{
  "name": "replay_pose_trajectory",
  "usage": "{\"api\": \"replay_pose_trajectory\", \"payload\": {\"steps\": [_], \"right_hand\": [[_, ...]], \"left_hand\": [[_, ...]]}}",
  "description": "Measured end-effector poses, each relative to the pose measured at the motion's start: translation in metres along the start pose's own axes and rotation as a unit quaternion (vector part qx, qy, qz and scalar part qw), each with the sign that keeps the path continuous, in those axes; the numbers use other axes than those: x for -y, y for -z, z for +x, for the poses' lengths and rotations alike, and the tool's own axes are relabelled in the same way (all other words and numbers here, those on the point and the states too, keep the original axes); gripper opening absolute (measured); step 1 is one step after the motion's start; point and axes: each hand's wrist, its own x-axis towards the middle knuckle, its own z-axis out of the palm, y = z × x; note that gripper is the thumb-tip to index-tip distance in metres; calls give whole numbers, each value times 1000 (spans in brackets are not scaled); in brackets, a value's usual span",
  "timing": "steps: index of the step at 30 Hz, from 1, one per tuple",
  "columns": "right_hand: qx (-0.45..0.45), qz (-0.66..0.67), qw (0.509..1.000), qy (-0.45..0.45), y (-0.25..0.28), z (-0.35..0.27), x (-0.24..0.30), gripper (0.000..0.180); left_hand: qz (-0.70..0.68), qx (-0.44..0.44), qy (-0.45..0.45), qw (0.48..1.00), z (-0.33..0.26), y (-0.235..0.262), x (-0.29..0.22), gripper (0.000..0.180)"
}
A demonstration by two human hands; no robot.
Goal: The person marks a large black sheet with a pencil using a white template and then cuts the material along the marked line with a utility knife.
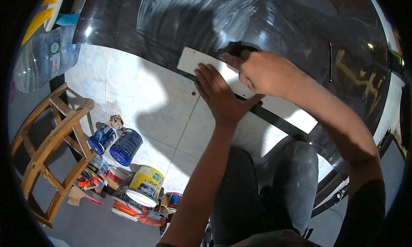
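Left hand sits flat, thumb spread, on the white strip; I'd press evenly. Right hand, at its 2 o'clock, curls; can't tell if pinching.

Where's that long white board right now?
In the head view, the white board lies slanting just right of centre, along the near edge of the glossy dark surface, partly covered by the left hand.

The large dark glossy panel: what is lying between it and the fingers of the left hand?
In the head view, a flat white rectangular board lies between the panel and the fingers of the left hand.
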Motion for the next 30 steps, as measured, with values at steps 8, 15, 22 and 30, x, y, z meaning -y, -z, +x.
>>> {"api": "replay_pose_trajectory", "payload": {"steps": [8, 15, 22, 30], "right_hand": [[43, 39, 997, -53, 9, -4, 6, 60], [61, 51, 994, -72, 12, -4, 9, 58], [49, 26, 998, -30, 10, -4, 5, 52], [-3, -24, 999, 28, -7, -2, 0, 48]], "left_hand": [[-6, 34, -3, 999, -38, -14, -49, 164], [-35, 36, -42, 998, -40, -20, -41, 161], [-59, 116, -33, 991, -35, -6, -42, 154], [-51, 100, -93, 989, -33, -6, -36, 159]]}}
